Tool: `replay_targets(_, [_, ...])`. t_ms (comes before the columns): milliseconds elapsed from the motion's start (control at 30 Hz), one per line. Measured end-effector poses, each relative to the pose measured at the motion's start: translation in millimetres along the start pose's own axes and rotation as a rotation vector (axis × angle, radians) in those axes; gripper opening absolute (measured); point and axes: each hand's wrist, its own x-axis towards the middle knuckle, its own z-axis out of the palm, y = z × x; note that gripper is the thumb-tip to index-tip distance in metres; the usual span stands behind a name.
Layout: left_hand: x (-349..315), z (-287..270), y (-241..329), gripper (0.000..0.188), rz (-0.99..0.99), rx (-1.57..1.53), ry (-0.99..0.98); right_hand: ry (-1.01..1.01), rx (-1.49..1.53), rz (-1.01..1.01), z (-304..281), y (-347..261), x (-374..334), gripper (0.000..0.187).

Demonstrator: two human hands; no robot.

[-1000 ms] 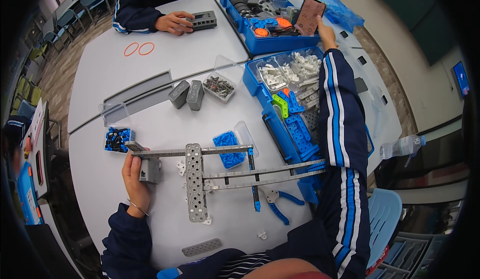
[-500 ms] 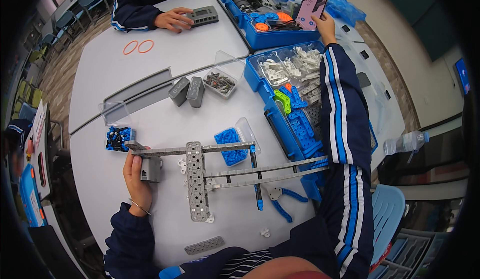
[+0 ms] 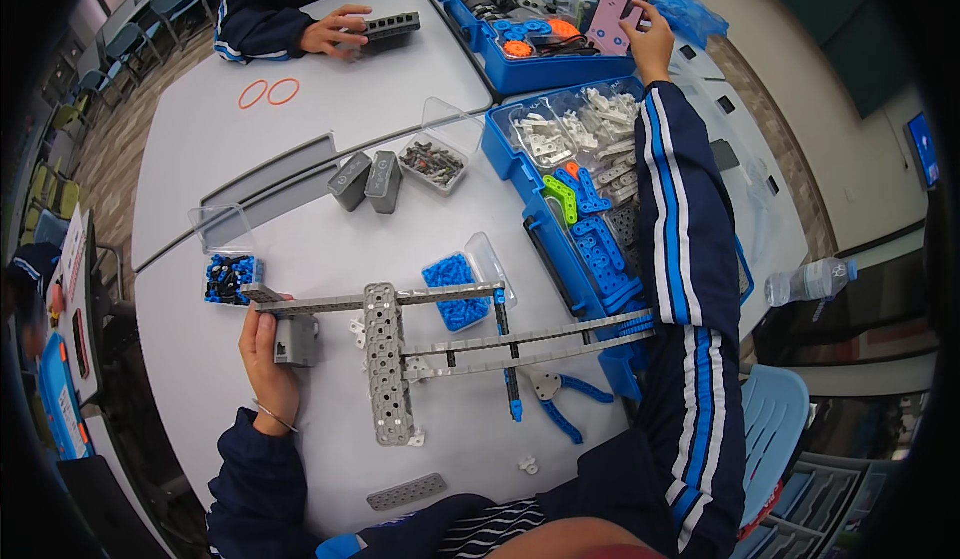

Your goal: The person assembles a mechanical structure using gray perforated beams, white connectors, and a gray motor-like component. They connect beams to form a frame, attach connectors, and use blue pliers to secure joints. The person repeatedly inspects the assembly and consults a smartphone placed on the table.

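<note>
Left hand (image 3: 270, 369) grips frame (image 3: 388, 369); right hand (image 3: 655, 44) touches phone (image 3: 610, 19), grip unclear; box (image 3: 490, 260) holds pins (image 3: 450, 275).

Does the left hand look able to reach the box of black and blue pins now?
Probably yes: the open box sits just beyond the left hand, though that hand would likely first have to release the gray frame.
</note>
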Motion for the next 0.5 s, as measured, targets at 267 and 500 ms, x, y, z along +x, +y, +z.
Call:
replay_targets(267, [0.9,-0.9,0.0,0.034,0.01,0.037,-0.001,-0.016,-0.045,0.05,-3.1,-3.6,-1.5,0.046])
replay_targets(500, [-0.1,1.1,2.2,0.033,0.013,0.023,-0.007,0.021,-0.053,0.019,0.5,-0.9,-1.2,0.04])
